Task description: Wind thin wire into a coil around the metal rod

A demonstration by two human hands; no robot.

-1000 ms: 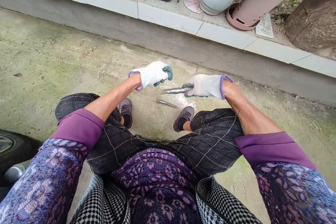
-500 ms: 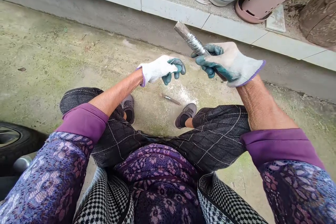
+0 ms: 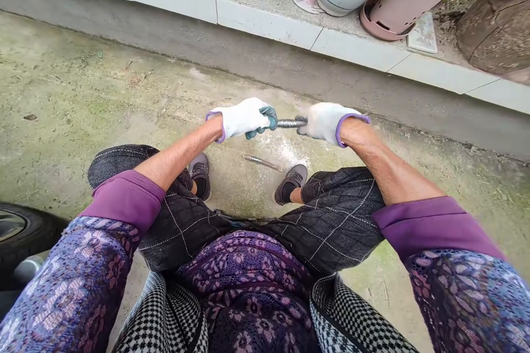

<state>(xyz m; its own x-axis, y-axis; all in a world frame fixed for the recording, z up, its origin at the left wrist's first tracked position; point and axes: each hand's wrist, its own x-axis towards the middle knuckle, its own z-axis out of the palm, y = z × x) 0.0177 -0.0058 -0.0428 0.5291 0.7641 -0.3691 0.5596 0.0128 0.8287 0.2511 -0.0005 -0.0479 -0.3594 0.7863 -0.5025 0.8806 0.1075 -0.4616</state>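
Metal rod point(image 3: 286, 123) now lies level at frame centre, above the concrete floor point(image 3: 83, 99), where half a second ago it pointed up toward the ledge point(image 3: 265, 25). Both gloved hands grip it: right hand point(image 3: 325, 121) lowered, left hand point(image 3: 244, 117) closed on its other end. A second rod point(image 3: 263, 162) lies between the shoes.

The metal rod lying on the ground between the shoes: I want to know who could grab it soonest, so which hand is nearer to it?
Left, narrowly. The left hand hangs above the metal rod on the ground, just to its left; the right hand is farther off to the right. Both grip another ribbed rod.
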